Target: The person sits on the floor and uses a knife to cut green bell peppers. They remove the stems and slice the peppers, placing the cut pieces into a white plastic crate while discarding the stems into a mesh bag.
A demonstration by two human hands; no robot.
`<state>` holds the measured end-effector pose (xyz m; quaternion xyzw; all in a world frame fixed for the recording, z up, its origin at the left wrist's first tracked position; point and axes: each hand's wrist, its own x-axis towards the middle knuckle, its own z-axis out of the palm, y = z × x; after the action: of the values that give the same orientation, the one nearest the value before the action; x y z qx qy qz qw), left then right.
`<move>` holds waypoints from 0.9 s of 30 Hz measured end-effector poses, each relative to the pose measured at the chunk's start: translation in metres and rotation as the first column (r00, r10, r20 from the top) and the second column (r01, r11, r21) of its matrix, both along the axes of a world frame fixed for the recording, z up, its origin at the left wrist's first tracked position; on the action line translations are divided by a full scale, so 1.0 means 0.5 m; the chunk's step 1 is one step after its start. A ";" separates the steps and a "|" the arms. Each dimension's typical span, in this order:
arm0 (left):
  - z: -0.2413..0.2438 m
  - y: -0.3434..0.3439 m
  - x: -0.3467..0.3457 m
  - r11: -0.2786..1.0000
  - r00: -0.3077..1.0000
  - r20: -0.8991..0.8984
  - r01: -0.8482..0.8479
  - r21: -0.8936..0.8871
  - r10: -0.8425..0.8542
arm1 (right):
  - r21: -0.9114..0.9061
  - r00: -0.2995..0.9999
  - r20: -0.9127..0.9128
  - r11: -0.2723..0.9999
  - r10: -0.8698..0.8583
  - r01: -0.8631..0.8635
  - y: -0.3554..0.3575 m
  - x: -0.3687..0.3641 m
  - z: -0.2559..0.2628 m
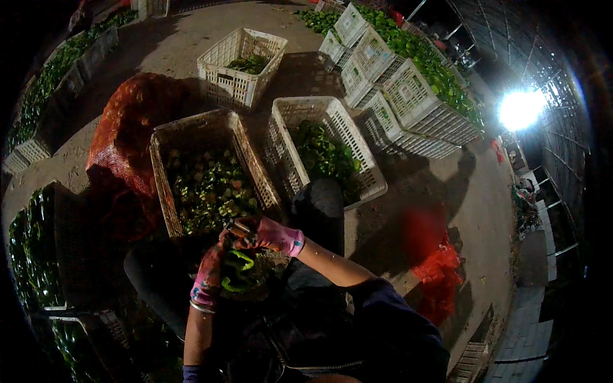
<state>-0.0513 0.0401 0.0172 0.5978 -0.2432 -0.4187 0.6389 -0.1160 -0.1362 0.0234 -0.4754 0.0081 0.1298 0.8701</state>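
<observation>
My left hand (209, 273) and my right hand (275, 235), both in soiled pink work gloves, meet over my lap. Between their fingertips is a small dark object (242, 227), too blurred to name. Just below the fingers, beside the left glove, shows a bright green curled plant piece (237, 270); whether it hangs from the hand or lies there I cannot tell. Directly beyond the hands stands a dirty pale plastic crate (160, 177), holding many small green leafy cuttings (215, 184). To its right is a second plastic crate (330, 103) with green leaves (323, 153) inside.
A full red mesh sack (127, 129) leans left of the near crate. Farther off stands another crate (242, 88) with some greens. Stacked crates (378, 62) heaped with greens rise at right. Red plastic bags (438, 282) lie on the floor at right, near a bright lamp's (521, 109) shadows.
</observation>
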 end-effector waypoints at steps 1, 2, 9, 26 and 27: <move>-0.031 0.001 0.002 0.997 0.996 -0.093 -0.008 -0.072 0.001 | 0.030 0.993 -0.084 0.996 0.080 -0.078 -0.007 0.017 -0.006; -0.056 0.004 0.005 0.990 0.983 -0.184 -0.022 -0.142 -0.005 | -0.061 0.994 -0.054 0.993 0.098 -0.101 -0.006 0.020 -0.008; -0.050 0.014 -0.001 0.991 0.987 -0.130 0.081 -0.110 -0.095 | -0.124 0.989 0.106 0.985 -0.105 0.118 0.034 -0.011 0.004; -0.203 0.028 0.030 0.967 0.912 0.338 0.253 -0.014 -0.234 | -0.440 0.867 0.478 0.817 -0.139 0.373 0.041 -0.042 -0.069; -0.198 0.021 0.031 0.961 0.900 0.351 0.276 -0.007 -0.256 | -0.440 0.863 0.483 0.811 -0.149 0.386 0.042 -0.041 -0.075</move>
<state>-0.0356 0.0505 -0.0818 0.6050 -0.4431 -0.3830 0.5393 -0.1367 -0.1154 -0.0140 -0.7038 -0.0788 -0.1117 0.6971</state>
